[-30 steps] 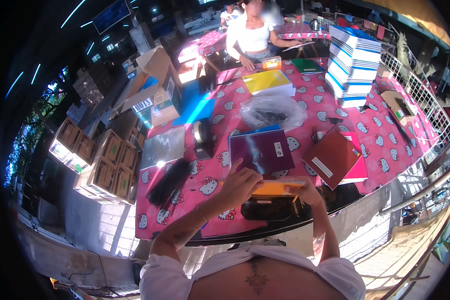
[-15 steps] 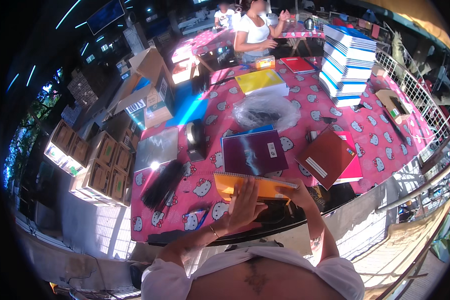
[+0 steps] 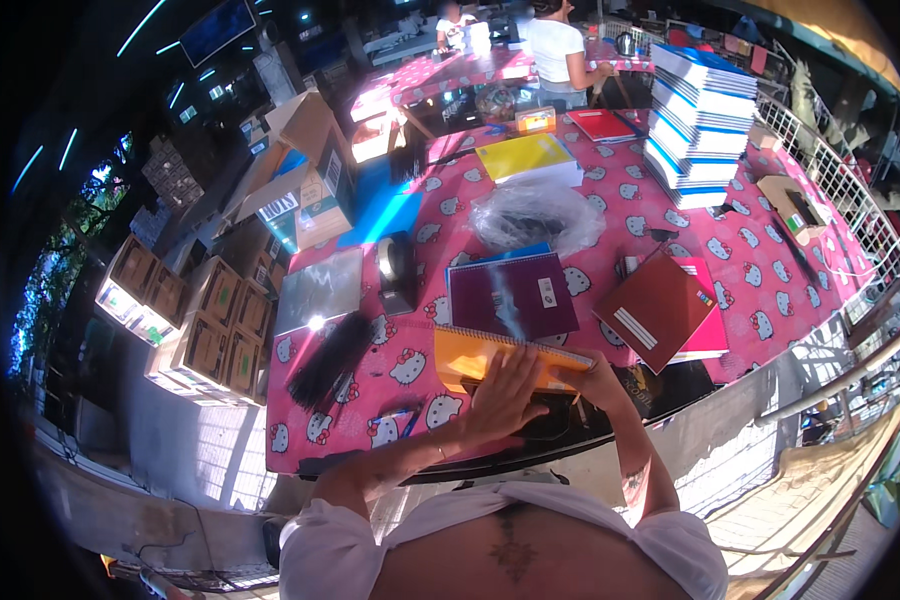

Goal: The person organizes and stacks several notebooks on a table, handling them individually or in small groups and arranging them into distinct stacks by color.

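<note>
An orange spiral-bound notebook point(image 3: 457, 352) is tilted up at the table's near edge, its coil along the top. My left hand point(image 3: 507, 392) lies on its cover with fingers stretched out. At the notebook's right end, my right hand point(image 3: 594, 382) grips the edge; some of its fingers are hidden behind. Just beyond lies a purple spiral notebook point(image 3: 520, 292) over a blue one point(image 3: 538, 250). To the right, a brown notebook point(image 3: 660, 312) rests askew on a magenta one point(image 3: 708, 325). Left of my hands are a bundle of thin black strands point(image 3: 330, 362) and a blue pen point(image 3: 410, 424).
A black tape dispenser point(image 3: 396, 275) and a silvery sheet point(image 3: 320, 290) lie left. Crumpled clear plastic point(image 3: 540, 215), a yellow-topped stack point(image 3: 523, 157) and a tall blue-and-white stack point(image 3: 698, 130) stand farther back. Cardboard boxes point(image 3: 225, 325) are at left. A person point(image 3: 558, 55) stands beyond the table.
My left hand has slid right along the orange notebook, its fingers now near the coil. My right hand keeps its hold. The person beyond the table has turned away and moved right.
</note>
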A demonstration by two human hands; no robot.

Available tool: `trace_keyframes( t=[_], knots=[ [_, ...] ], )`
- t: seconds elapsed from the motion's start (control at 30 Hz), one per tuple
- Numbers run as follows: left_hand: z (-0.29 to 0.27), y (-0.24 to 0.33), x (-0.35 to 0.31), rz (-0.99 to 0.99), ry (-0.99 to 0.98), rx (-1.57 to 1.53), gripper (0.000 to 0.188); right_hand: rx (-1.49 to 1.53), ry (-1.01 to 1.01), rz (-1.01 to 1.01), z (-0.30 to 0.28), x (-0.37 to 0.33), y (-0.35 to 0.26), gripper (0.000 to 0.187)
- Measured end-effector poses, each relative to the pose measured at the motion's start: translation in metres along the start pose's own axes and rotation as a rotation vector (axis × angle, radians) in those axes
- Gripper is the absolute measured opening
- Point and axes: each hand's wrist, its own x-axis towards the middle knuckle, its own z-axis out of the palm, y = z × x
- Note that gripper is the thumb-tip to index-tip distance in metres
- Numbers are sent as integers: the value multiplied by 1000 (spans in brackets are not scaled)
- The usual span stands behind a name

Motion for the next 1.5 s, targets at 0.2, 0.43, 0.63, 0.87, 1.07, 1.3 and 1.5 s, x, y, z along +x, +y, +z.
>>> trace_keyframes(
  t=[0.2,0.43,0.63,0.87,1.07,1.3,1.5],
  knots=[
    [-27,-18,54,11,-74,94,87,-179,-3,113,-5,-1,13,34],
    [-23,-10,62,-11,-58,6,86,-30,49,32,3,1,11,36],
    [-8,15,40,-9,3,-7,84,-51,31,-89,4,0,12,35],
    [-2,30,20,105,-37,-140,85,-51,74,-71,7,1,10,31],
    [-12,39,24,4,-96,-243,84,26,93,-63,4,2,10,35],
    [-102,21,99,-158,-350,-324,57,-209,269,-82,-12,-25,-14,22],
    [-95,-12,125,-42,-827,-349,64,-422,361,-129,-5,-26,-24,21]
  ],
)
